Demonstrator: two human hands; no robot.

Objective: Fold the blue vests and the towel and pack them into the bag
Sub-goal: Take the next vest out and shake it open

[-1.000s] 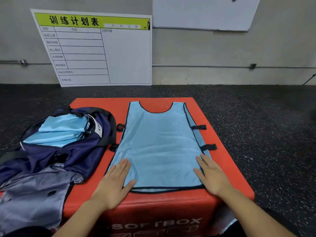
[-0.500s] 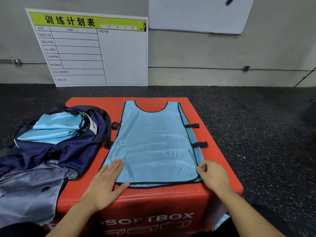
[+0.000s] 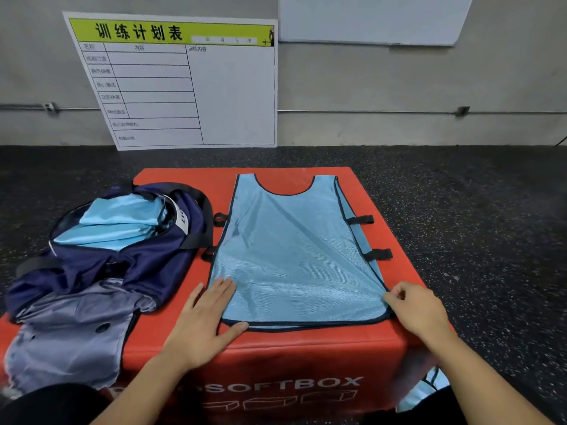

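A light blue mesh vest (image 3: pixel 291 256) with dark trim lies spread flat on the red soft box (image 3: pixel 276 357), neck hole away from me. My left hand (image 3: pixel 205 320) presses flat on the vest's near left corner, fingers straight. My right hand (image 3: pixel 414 308) pinches the vest's near right corner, lifting the edge slightly. To the left lies an open navy bag (image 3: pixel 129 259) with folded light blue vests (image 3: pixel 119 222) inside.
A grey fabric piece (image 3: pixel 67 335) spreads out at the bag's near end. More light blue fabric (image 3: pixel 426 391) hangs low at the box's right side. A white schedule board (image 3: pixel 184 84) leans on the wall behind. Dark speckled floor (image 3: pixel 475 225) surrounds the box.
My right hand went from lying flat on the vest to pinching its near right corner, raising the edge. My left hand stays pressed flat on the left corner.
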